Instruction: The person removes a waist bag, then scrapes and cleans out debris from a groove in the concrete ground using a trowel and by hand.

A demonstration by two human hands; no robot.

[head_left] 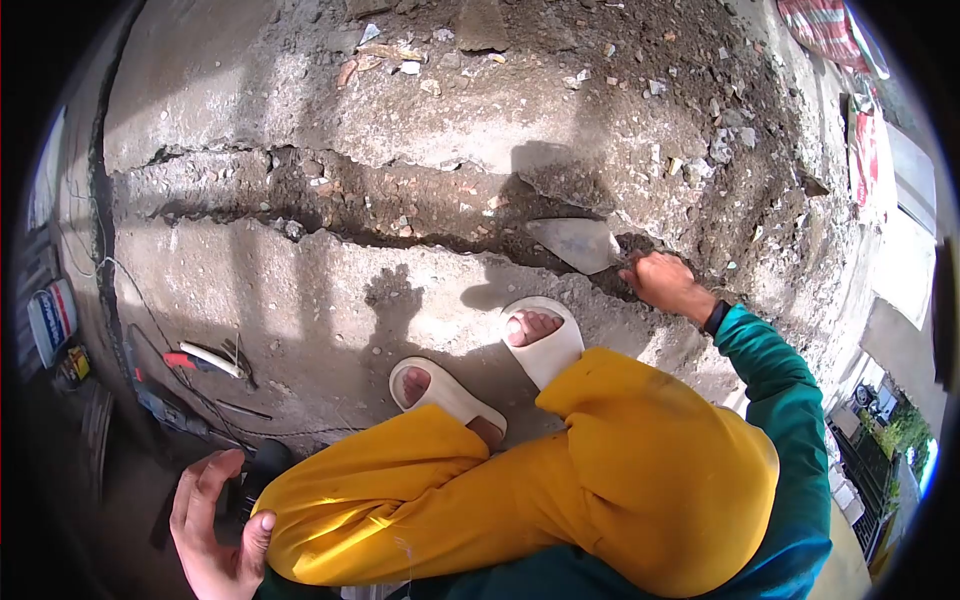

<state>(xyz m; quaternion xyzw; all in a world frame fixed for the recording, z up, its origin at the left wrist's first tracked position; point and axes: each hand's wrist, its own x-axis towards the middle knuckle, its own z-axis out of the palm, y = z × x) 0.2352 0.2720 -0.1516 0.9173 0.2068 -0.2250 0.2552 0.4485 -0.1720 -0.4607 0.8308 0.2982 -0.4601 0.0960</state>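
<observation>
My right hand (664,284) is closed round the handle of a trowel (577,243), and most of that handle is hidden by my fingers. The trowel's grey metal blade lies over the right part of a trench (400,205) broken into the concrete, its tip pointing left. Dirt and small rubble fill the trench bottom. At the lower left my left hand (213,520) is raised beside my yellow-trousered knee, fingers curved and apart from the thumb, with nothing in it.
Loose soil and stone chips (690,150) cover the upper right. A red-and-white tool (207,360) and a cable (150,290) lie at left, near a white-and-blue bag (50,320). Striped sacks (825,30) stand at upper right. My sandals (545,345) rest beside the trench edge.
</observation>
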